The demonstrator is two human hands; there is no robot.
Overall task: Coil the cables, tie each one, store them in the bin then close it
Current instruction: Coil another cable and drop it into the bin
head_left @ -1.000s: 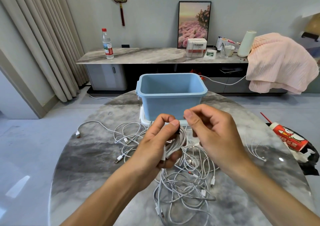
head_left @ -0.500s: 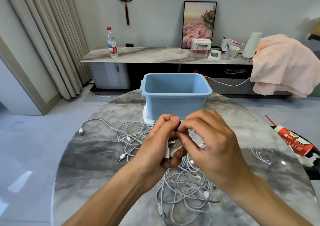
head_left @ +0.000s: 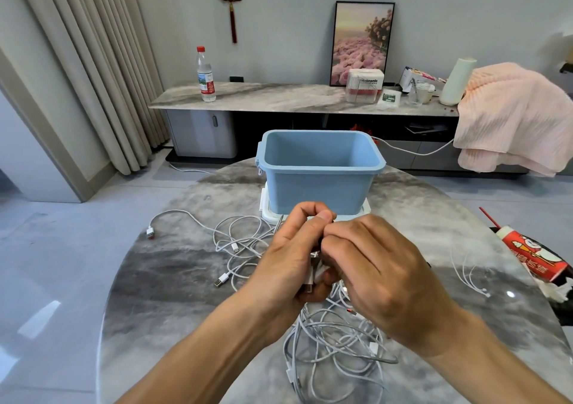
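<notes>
My left hand point(head_left: 288, 261) is closed around a small coil of white cable point(head_left: 316, 272), held above the table in front of the bin. My right hand point(head_left: 372, 273) presses against the left, its fingertips pinching at the top of the coil; what they pinch is hidden. A tangle of loose white cables point(head_left: 328, 344) lies on the table under and left of my hands. The open light-blue bin point(head_left: 319, 183) stands behind, empty as far as I can see, resting on its white lid point(head_left: 266, 211).
The round marble table point(head_left: 173, 292) carries another thin white cable point(head_left: 468, 276) at the right. A red and white pack point(head_left: 533, 255) sits at the table's right edge. A sideboard point(head_left: 279, 96) with a bottle point(head_left: 206, 76) stands along the far wall.
My right hand has come in from a small gap to touch the left hand, fingertips meeting over the coil. The coil stays in my left hand.
</notes>
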